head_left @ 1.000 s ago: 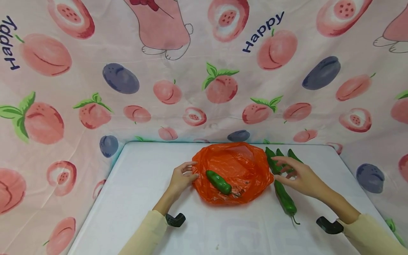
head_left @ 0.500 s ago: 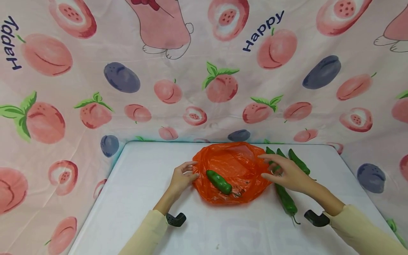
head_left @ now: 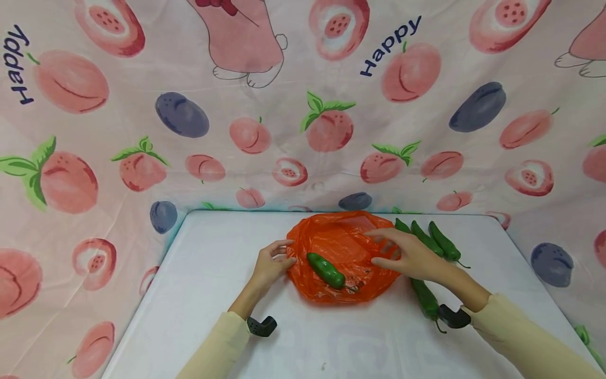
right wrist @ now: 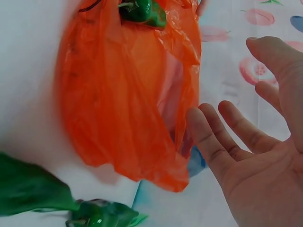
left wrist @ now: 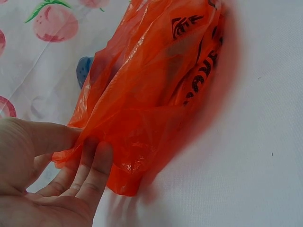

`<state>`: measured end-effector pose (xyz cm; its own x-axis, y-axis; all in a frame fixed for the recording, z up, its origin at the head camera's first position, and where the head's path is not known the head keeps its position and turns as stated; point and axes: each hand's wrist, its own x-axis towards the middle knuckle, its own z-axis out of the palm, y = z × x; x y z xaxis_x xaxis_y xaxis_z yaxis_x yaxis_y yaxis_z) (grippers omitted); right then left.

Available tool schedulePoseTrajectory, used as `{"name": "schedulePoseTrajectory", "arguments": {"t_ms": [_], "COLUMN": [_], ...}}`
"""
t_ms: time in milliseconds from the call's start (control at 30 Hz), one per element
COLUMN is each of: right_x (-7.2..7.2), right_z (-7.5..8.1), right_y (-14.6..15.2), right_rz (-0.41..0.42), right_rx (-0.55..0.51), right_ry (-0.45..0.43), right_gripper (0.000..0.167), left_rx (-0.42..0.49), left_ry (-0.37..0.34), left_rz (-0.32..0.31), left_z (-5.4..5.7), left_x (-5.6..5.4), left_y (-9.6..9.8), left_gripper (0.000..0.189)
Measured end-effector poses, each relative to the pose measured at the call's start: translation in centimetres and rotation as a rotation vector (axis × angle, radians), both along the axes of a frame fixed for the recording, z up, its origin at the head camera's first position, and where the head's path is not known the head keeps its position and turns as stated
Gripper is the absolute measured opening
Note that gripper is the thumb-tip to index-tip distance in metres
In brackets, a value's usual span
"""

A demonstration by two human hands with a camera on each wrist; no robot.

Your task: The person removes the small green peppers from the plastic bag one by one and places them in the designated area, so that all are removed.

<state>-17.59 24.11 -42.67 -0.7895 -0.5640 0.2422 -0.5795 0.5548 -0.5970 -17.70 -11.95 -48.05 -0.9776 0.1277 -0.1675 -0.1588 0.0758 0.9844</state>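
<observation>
An orange plastic bag (head_left: 350,239) lies spread open on the white table, with black print showing in the left wrist view. One green chili pepper (head_left: 325,270) lies in the bag's opening, stem toward the front. My left hand (head_left: 270,266) pinches the bag's left rim between thumb and fingers. Over the bag's right side hovers my right hand (head_left: 414,257), fingers spread and holding nothing. In the right wrist view, its fingers (right wrist: 208,135) are near the bag's rim; whether they touch it I cannot tell.
To the right of the bag lie several more green peppers, two at the back (head_left: 444,241) side by side and one nearer the front (head_left: 425,299), partly under the right arm. A fruit-print cloth (head_left: 284,121) hangs behind the white table (head_left: 227,237).
My right hand has moved left from over the peppers to above the bag's right side. The left hand, the bag and the pepper in it stay put.
</observation>
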Motion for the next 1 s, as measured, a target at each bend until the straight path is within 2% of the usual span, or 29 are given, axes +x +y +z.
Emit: {"name": "schedulePoseTrajectory", "arguments": {"t_ms": [233,300,467,567,833,900,1000], "right_x": [-0.7,-0.9,-1.5,-1.7,-2.5,-2.7,-3.0], "right_z": [0.3,0.4,0.5,0.5,0.2,0.0,-0.5], "right_y": [-1.8,-2.4,-3.8,-4.7,-6.8,-7.2,-7.6], "right_rz": [0.049,0.071,0.112,0.122,0.141,0.150,0.169], "right_rx": [0.012,0.013,0.028,0.040,0.111,0.121,0.116], "right_ry": [-0.044,-0.058,-0.070,-0.098,-0.230,-0.257,-0.304], "right_gripper": [0.058,0.058,0.057,0.057,0.056,0.057,0.057], "left_rx": [0.008,0.011,0.013,0.015,0.020,0.020,0.020], "left_ry": [-0.021,-0.027,-0.028,-0.027,-0.028,-0.027,-0.027], "left_rz": [-0.003,-0.004,0.001,0.007,0.007,0.000,-0.002], "left_z": [0.3,-0.1,-2.0,-2.5,-2.6,-1.9,-2.0], "left_x": [-0.1,-0.4,-1.3,-1.5,-1.3,-1.0,-0.9], "left_y": [0.0,-0.1,-0.2,-0.2,-0.3,-0.2,-0.2], "left_gripper": [0.046,0.047,0.048,0.048,0.048,0.047,0.046]}}
